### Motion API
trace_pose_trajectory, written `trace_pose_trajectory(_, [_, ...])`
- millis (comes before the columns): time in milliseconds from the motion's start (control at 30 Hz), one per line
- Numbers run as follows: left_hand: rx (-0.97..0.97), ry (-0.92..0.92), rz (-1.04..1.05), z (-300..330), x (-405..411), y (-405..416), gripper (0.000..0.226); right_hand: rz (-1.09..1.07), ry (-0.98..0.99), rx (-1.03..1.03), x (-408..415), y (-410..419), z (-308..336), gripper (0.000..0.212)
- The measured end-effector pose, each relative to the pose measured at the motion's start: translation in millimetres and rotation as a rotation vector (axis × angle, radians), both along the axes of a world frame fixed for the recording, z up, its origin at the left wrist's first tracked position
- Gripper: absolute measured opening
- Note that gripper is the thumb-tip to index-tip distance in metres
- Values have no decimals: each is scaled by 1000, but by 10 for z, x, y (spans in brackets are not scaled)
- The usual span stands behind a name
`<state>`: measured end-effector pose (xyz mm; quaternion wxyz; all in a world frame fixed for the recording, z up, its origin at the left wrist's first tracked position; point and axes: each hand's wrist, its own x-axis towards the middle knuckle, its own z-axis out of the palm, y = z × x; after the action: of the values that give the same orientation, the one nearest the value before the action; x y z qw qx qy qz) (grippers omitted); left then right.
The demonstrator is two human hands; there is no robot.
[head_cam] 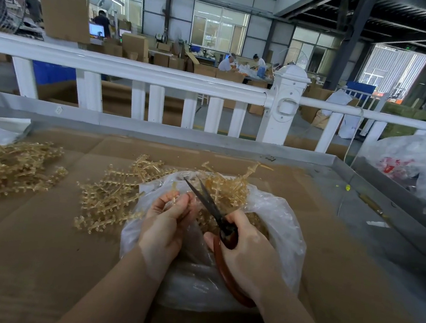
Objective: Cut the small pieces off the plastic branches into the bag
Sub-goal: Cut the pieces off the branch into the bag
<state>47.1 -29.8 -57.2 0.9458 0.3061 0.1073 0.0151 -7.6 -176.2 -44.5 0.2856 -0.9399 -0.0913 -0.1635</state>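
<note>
- Your left hand pinches a small plastic branch in its curled fingertips, above the open clear bag.
- Your right hand grips the red-handled scissors, blades slightly parted and pointing far-left beside the branch.
- The bag sits near you on the cardboard-covered table.
- More branches lie in piles to the left and far left.
</note>
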Motion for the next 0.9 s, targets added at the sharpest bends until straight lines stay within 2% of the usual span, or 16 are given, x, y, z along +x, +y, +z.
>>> trace_pose_trajectory(400, [25,40,40,61,-39,-14,18,33,-72,-124,34,9,-48,29])
trace_pose_trajectory(900, [-15,61,-18,99,-89,-23,26,30,-35,-25,63,247,-15,33])
